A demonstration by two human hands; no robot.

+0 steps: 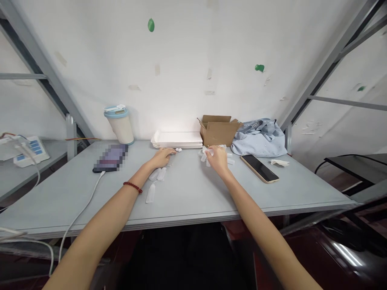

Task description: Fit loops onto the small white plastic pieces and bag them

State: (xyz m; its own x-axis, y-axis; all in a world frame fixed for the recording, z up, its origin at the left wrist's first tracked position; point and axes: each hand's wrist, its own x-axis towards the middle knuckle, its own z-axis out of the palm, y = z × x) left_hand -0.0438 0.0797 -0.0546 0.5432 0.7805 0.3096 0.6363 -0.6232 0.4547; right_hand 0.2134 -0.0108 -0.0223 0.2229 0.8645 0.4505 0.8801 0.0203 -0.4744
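Observation:
My left hand is low over the desk, fingers stretched out, with its fingertips beside some small white pieces; whether they touch is hard to make out. Below it lie several translucent, white, narrow pieces like small sleeves, one nearest the front edge and the others by my wrist. My right hand is over a loose pile of similar translucent sleeves, thumb and fingers closed around part of it. My palm and fingers hide much of that pile.
Behind my hands are a stack of white trays or sheets and an open cardboard box. Blue cloth, a phone and crumpled tissue lie right. Left are a cup and a device on a cable.

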